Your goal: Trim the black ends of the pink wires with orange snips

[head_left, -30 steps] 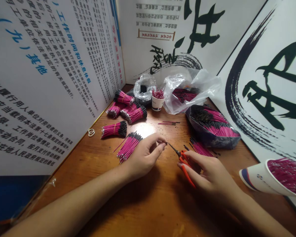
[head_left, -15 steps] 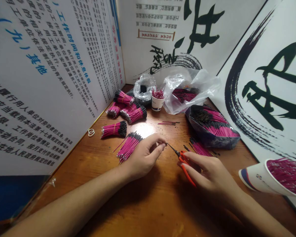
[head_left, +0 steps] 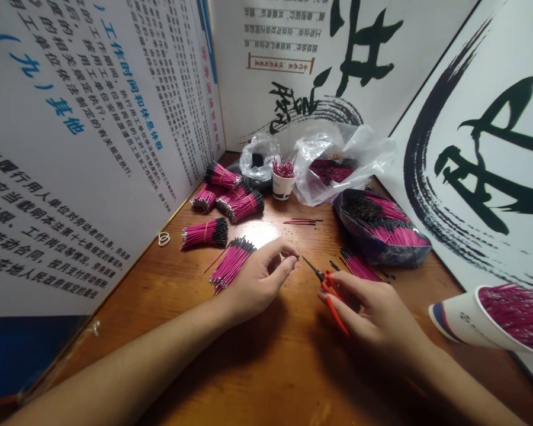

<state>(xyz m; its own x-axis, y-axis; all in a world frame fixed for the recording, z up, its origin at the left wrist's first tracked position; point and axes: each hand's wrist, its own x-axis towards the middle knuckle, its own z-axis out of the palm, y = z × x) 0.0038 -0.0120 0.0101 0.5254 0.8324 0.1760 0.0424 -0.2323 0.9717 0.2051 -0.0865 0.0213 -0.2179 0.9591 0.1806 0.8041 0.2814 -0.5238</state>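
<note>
My right hand [head_left: 368,307] is closed round the orange handles of a pair of small scissors [head_left: 333,290], whose dark, thin blades point up and left. The tips end just short of my left hand [head_left: 262,278]. That hand is pinched, thumb against fingertips, round something small and dark that I cannot make out. Beside and partly behind my left wrist lies a loose pile of pink wires with black ends [head_left: 233,263]. Another loose bunch of pink wires [head_left: 359,264] rests beyond my right hand.
Banded wire bundles [head_left: 204,233] lie at the left. At the back stand a paper cup of wires [head_left: 283,188] and a clear plastic bag [head_left: 364,142]. A dark bag of wires [head_left: 382,251] sits right; a bigger cup [head_left: 453,322] lies tilted at the right edge. Printed panels [head_left: 93,177] enclose the table.
The scissor tips have drawn slightly away from my left fingertips, leaving a small gap. Otherwise both hands stay nearly where they were.
</note>
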